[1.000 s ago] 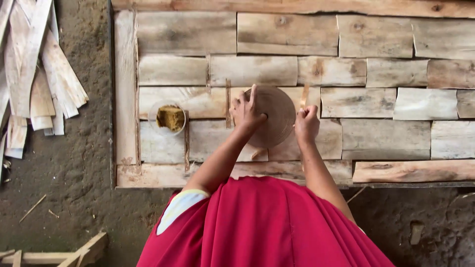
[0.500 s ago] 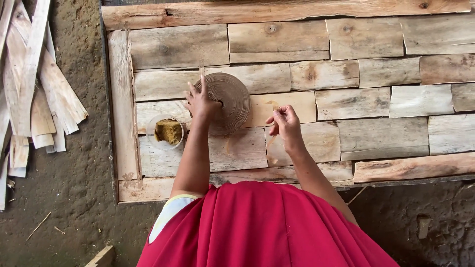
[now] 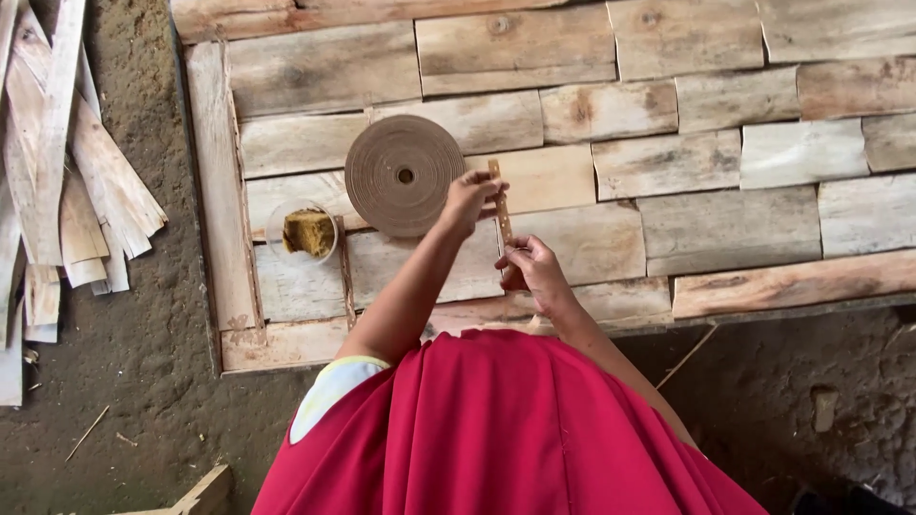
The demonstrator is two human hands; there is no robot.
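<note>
Over the patchwork wooden board (image 3: 592,114), both hands work a short tape strip (image 3: 499,200). Left hand (image 3: 468,200) pinches its upper part; right hand (image 3: 534,272) pinches the lower end. Strip runs near-vertical between them, just right of the flat brown tape roll (image 3: 404,175). Small bowl (image 3: 303,232) of yellowish stuff sits left. Wood slats (image 3: 57,172) lie on dirt.
</note>
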